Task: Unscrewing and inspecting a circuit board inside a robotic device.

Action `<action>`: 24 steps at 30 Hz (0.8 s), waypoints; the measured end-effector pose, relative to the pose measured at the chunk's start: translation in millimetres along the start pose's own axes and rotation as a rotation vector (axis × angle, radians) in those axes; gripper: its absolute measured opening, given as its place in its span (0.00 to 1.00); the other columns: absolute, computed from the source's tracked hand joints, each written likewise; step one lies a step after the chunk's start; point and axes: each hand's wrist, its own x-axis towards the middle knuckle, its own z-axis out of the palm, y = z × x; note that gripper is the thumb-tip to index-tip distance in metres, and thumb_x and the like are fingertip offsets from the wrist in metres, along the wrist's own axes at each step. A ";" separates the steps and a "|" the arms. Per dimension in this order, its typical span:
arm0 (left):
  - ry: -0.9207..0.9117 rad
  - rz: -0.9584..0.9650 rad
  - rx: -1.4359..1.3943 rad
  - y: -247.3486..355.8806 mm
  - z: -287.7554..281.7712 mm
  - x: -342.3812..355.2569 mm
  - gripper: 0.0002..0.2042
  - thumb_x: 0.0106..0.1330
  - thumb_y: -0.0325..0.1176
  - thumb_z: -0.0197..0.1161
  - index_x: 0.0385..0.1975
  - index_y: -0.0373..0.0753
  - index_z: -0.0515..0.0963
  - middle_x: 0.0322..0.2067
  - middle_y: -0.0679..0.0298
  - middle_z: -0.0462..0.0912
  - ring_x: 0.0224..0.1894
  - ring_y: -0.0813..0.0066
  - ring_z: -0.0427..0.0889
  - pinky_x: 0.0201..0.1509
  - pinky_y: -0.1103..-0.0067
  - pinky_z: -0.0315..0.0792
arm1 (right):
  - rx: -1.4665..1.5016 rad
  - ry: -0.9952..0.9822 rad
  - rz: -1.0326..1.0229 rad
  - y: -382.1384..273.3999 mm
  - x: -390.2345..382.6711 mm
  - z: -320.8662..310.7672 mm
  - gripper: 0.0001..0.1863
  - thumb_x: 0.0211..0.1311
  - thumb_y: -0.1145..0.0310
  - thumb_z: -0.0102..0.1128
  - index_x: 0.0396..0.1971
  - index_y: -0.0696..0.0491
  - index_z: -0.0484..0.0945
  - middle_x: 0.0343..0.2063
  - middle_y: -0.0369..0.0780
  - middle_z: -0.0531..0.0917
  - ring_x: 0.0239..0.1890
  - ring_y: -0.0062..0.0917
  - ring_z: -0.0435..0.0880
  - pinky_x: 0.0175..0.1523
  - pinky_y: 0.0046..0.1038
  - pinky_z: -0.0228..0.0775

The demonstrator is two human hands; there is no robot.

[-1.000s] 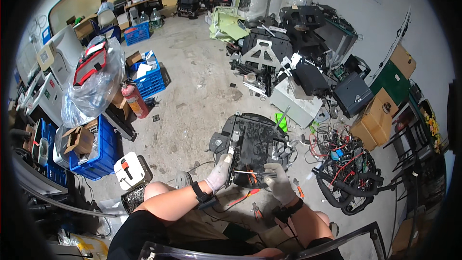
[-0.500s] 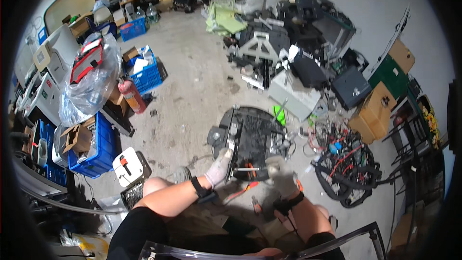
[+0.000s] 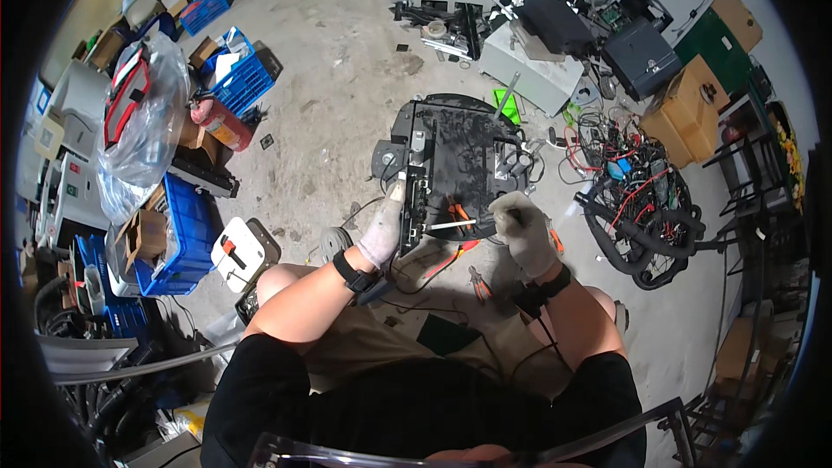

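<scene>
On the floor before me lies a round black machine body (image 3: 455, 143) with its inner parts exposed. My left hand (image 3: 381, 235), in a white glove, is closed around a long dark part with metal fittings (image 3: 416, 199) along the body's left side. My right hand (image 3: 525, 236), also gloved, has its fingers curled at the near right edge. A pale thin shaft (image 3: 451, 224), apparently a screwdriver's, points left from it toward the dark part; its handle is mostly hidden. An orange-handled tool (image 3: 459, 212) lies at the body's near edge.
Orange-handled pliers (image 3: 479, 284) and a red-yellow tool (image 3: 452, 257) lie on the floor near my legs. Tangled cables with black hose (image 3: 641, 208) lie right. Blue crates (image 3: 180, 238) and a red fire extinguisher (image 3: 221, 124) stand left. Scrapped equipment (image 3: 533, 65) is heaped beyond.
The view has tilted downward, so everything sits higher in the picture. My left hand keeps its hold on the dark part; the pale shaft by my right hand now slants slightly.
</scene>
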 end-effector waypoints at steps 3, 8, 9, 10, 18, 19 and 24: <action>-0.081 -0.059 -0.093 12.0 13.1 -12.5 0.28 0.73 0.57 0.38 0.57 0.40 0.68 0.43 0.63 0.79 0.38 0.76 0.81 0.41 0.80 0.78 | 0.154 0.088 0.082 -1.0 -1.7 2.7 0.08 0.66 0.74 0.48 0.42 0.57 0.74 0.22 0.28 0.68 0.24 0.11 0.63 0.28 0.17 0.57; -0.098 -0.249 -0.106 4.8 5.4 -11.7 0.30 0.72 0.59 0.38 0.55 0.39 0.72 0.41 0.64 0.81 0.37 0.75 0.81 0.38 0.79 0.78 | -0.013 0.102 0.017 -10.6 -2.2 9.3 0.10 0.68 0.74 0.46 0.45 0.57 0.74 0.23 0.29 0.69 0.25 0.12 0.63 0.30 0.17 0.58; -0.092 -0.232 -0.065 10.9 14.7 -11.8 0.30 0.72 0.60 0.38 0.56 0.39 0.72 0.42 0.64 0.81 0.37 0.76 0.81 0.39 0.79 0.78 | -0.037 0.107 0.000 -8.9 -2.6 8.1 0.09 0.68 0.73 0.48 0.45 0.56 0.74 0.24 0.29 0.70 0.25 0.11 0.63 0.31 0.17 0.59; -0.095 -0.234 -0.063 11.4 16.8 -11.0 0.30 0.72 0.60 0.38 0.56 0.39 0.72 0.42 0.64 0.81 0.37 0.76 0.81 0.39 0.79 0.78 | -0.062 0.112 -0.017 -7.8 -3.1 6.8 0.09 0.68 0.72 0.49 0.45 0.56 0.74 0.24 0.28 0.70 0.25 0.10 0.63 0.31 0.16 0.60; -0.099 -0.207 -0.090 4.8 13.0 -7.7 0.29 0.73 0.58 0.37 0.54 0.39 0.73 0.43 0.62 0.81 0.37 0.77 0.81 0.39 0.80 0.78 | -0.086 0.123 -0.024 -5.4 -1.8 1.4 0.09 0.70 0.72 0.46 0.45 0.57 0.74 0.23 0.29 0.69 0.25 0.12 0.63 0.31 0.18 0.59; -0.099 -0.204 -0.087 2.4 8.8 -6.5 0.29 0.73 0.58 0.37 0.54 0.39 0.73 0.43 0.62 0.81 0.37 0.77 0.81 0.39 0.80 0.78 | -0.088 0.126 -0.028 -5.1 -1.0 1.8 0.09 0.70 0.72 0.46 0.44 0.57 0.74 0.23 0.29 0.69 0.25 0.12 0.63 0.30 0.18 0.59; 0.040 0.152 0.488 -22.0 -19.9 5.7 0.28 0.73 0.55 0.39 0.59 0.37 0.66 0.40 0.62 0.79 0.38 0.79 0.79 0.40 0.83 0.74 | -0.081 0.052 0.075 -23.0 4.4 2.4 0.11 0.72 0.69 0.43 0.43 0.58 0.75 0.15 0.28 0.66 0.17 0.10 0.61 0.23 0.18 0.54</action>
